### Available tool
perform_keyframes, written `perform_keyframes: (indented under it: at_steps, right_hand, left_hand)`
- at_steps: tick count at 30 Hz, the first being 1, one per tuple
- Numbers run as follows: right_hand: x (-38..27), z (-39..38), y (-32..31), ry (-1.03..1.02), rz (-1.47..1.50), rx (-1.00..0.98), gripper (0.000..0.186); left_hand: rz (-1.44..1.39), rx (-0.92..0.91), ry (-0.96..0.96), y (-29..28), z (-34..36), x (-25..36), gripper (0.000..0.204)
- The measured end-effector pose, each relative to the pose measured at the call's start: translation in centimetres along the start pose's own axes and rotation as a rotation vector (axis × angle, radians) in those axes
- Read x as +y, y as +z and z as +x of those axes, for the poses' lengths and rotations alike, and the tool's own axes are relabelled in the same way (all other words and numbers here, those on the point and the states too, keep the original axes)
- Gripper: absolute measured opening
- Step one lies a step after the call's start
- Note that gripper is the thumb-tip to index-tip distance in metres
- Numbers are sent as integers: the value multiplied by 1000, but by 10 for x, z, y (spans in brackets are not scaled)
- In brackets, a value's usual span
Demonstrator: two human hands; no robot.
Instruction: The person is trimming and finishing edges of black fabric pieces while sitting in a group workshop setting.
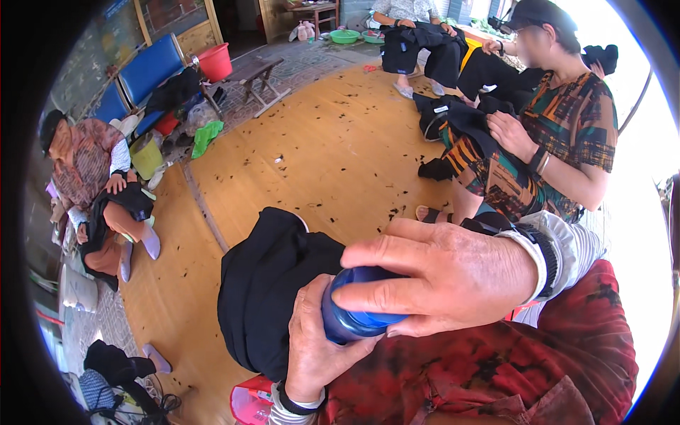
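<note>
Over my lap I hold a blue bottle (342, 327) upended toward the camera, so that mostly its rounded blue top shows. My left hand (315, 347) is wrapped round its side, thumb and fingers closed. From the right, my right hand (460, 276) reaches across and grips the top with bent fingers, which hide much of it. Whether the top is a separate lid I cannot tell. Black cloth (273, 294) lies bunched on my lap just beyond my left hand. Dark red patterned fabric (489, 368) covers my legs below my right wrist.
Close on the right sits a person (559, 134) with black cloth in hand. Another person (103, 170) sits at left, and one (418, 35) at the back. Dark scraps dot the tan floor mat (319, 149). A pink-red container (251, 400) stands beside my left wrist.
</note>
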State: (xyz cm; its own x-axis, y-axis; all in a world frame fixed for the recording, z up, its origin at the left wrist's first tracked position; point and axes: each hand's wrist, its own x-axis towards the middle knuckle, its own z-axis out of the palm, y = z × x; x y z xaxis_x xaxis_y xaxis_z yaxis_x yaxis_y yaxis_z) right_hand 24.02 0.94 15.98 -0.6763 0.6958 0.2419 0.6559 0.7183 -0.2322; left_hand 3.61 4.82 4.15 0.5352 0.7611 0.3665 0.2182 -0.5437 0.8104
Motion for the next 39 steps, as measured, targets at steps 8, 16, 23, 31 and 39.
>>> perform_keyframes:
  at_steps: [8, 16, 23, 31, 39]
  right_hand:
    - [5, -6, 3, 50, 42, 106, 65]
    - [19, -8, -18, -464, 344, 319, 27]
    - [62, -41, -4, 276, 514, 445, 50]
    - [131, -184, 90, 860, 223, 376, 43]
    - [114, -187, 99, 711, -125, 471, 46]
  left_hand:
    - [75, 40, 27, 2, 3, 8, 80]
    - [-418, -3, -251, 11, -1, 5, 79]
    - [-93, 87, 200, -33, 1, 13, 86]
    - [-157, 423, 695, -82, -15, 26, 35]
    - [62, 454, 704, -97, -32, 88, 29]
